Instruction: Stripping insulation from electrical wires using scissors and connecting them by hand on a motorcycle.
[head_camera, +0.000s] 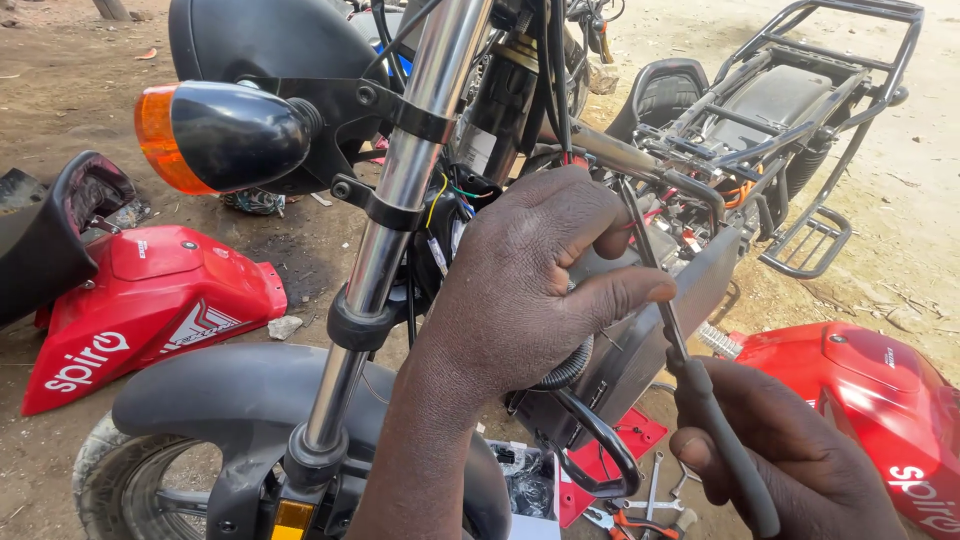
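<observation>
My left hand (530, 280) reaches into the wiring behind the chrome front fork (400, 190) of a stripped motorcycle, fingers curled around a black corrugated cable (570, 368), thumb pressed against a tool shaft. My right hand (790, 460) grips the black handle of a long screwdriver (700, 390), whose thin shaft runs up and left toward the frame tube (640, 160). Coloured wires (455, 195) show beside the fork.
An orange turn signal (215, 135) juts left. Red body panels lie on the sandy ground at left (150, 300) and right (880, 390). The bare rear frame and rack (800, 90) extend back. Pliers and wrenches (640, 510) lie below, by the front wheel (140, 470).
</observation>
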